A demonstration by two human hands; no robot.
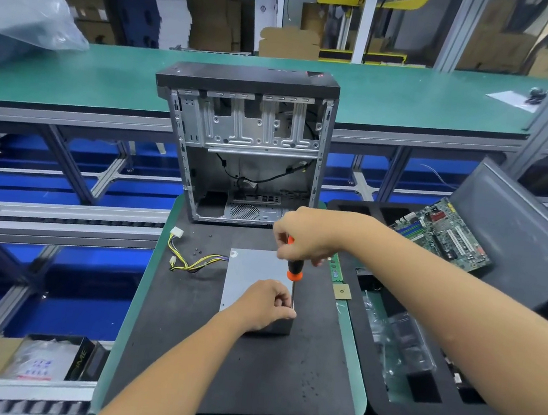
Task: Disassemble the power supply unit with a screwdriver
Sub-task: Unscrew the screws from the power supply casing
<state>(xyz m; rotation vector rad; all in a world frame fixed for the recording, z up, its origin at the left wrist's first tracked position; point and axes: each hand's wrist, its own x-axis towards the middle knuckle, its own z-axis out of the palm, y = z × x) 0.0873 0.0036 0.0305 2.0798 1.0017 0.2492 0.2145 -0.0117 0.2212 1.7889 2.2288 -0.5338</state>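
Head view. Power supply unit, a grey metal box, lies on the black mat, just in front of the open computer case. Right hand grips the handle of a black-and-orange screwdriver held upright, tip down at the unit's near right corner. Left hand rests on that corner, fingers pinching at the shaft. The unit's wires trail left. Motherboard sits in a tray to the right of the unit.

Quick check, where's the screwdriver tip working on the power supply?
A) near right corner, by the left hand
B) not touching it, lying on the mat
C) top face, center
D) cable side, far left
A: the right hand holds the screwdriver upright, its shaft dropping to the power supply corner beside the left hand.
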